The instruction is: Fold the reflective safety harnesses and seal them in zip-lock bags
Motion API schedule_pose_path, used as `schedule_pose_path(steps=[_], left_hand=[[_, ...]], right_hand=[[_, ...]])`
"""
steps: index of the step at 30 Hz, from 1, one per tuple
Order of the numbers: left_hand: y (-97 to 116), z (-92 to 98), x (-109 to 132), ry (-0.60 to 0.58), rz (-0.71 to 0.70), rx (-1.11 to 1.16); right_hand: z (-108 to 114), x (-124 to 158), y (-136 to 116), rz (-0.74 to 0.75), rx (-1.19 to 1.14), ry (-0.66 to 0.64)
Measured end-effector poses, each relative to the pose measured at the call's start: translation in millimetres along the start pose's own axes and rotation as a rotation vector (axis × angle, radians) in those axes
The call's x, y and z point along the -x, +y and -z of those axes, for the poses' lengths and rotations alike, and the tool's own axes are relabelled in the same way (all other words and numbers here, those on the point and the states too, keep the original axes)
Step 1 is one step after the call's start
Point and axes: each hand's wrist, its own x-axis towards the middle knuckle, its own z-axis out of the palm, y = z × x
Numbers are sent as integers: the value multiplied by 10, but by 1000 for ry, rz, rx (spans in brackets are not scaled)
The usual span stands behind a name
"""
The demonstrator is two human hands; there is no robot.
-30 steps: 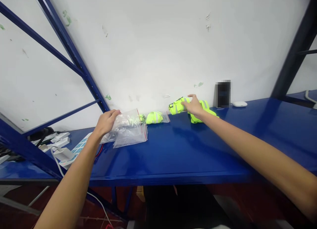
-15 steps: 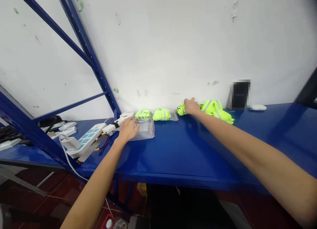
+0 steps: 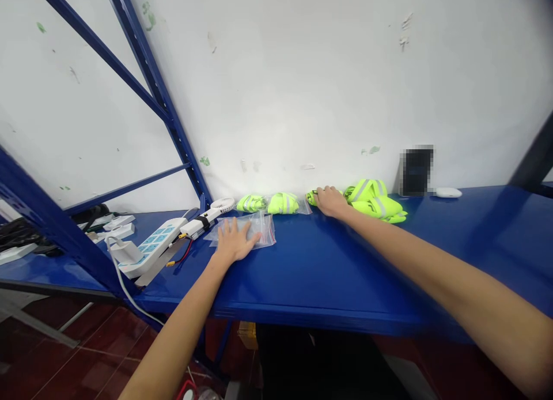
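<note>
My left hand (image 3: 235, 238) lies flat, fingers spread, on a few clear zip bags (image 3: 266, 230) on the blue table. Close to the wall, my right hand (image 3: 332, 202) has its fingers curled over a rolled neon yellow reflective vest (image 3: 311, 198), covering most of it. Just right of that hand sits a looser pile of yellow vests (image 3: 375, 201) with grey reflective strips. Between my hands, against the wall, are two bundled yellow vests, one at the left (image 3: 252, 203) and one at the right (image 3: 283, 203), the right one apparently in a clear bag.
Left of the bags lie a white handheld fan (image 3: 222, 204) and a white power strip (image 3: 158, 244) with a plug and cable. A blue metal frame (image 3: 173, 120) rises at the left. At the back right are a blurred dark object (image 3: 415, 172) and a white oval item (image 3: 448, 192).
My left hand has slid right and nearer to me, and its fingers are now spread over the bags. My right hand has lowered onto the rolled vest.
</note>
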Motion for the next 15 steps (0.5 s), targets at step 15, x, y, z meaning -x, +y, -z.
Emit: schedule_pose_path(steps=[15], left_hand=[[-52,11,-50,-102,3,24]], right_hand=[[-18,270,-608,160,-210,-98]])
